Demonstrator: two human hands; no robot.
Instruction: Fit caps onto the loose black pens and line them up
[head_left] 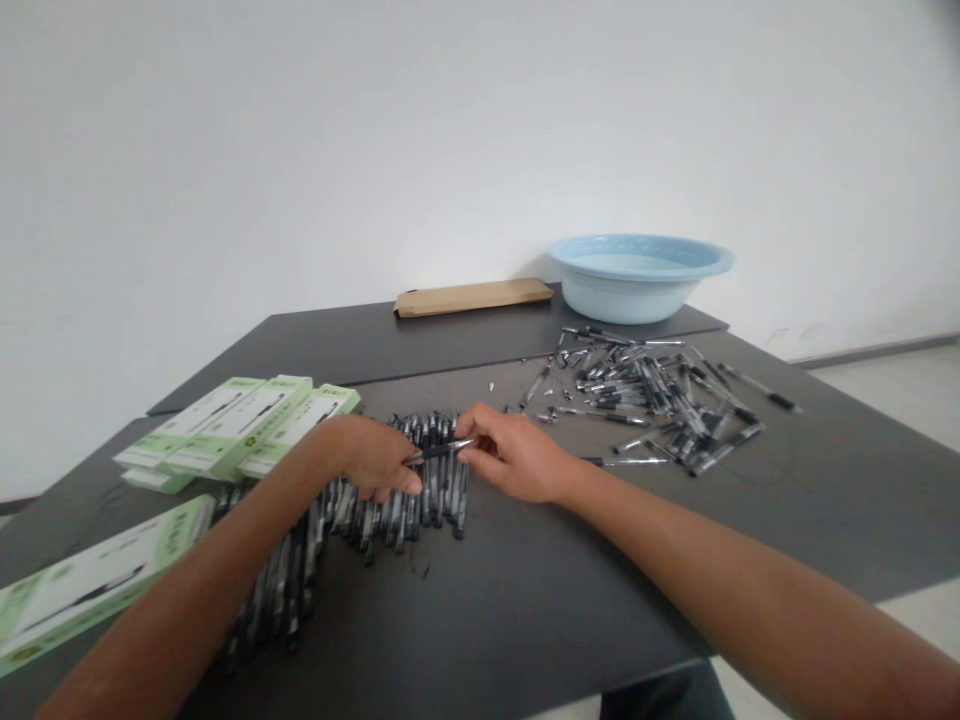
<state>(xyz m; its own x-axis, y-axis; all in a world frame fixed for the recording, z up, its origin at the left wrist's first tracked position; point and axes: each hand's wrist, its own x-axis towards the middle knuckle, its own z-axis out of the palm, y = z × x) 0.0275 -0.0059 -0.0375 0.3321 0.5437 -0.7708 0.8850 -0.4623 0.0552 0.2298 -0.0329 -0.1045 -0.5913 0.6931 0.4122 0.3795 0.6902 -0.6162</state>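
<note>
Between my two hands a gel pen (439, 451) with a black grip lies nearly level above a row of pens. My left hand (379, 460) is closed on its left end, the thumb pointing right. The fingertips of my right hand (510, 455) pinch the clear tip end. Beneath them, the row of pens (420, 510) lies side by side on the dark table, partly covered by my left hand and forearm. More pens (281, 590) lie along the left forearm, toward the table's near side.
A loose heap of pens (652, 385) spreads at the right, with small clear bits (547, 415) beside it. Green-and-white pen boxes (225, 420) are stacked at left, another box (105, 580) nearer. Behind stand a light-blue basin (630, 295) and a flat brown cardboard piece (472, 297).
</note>
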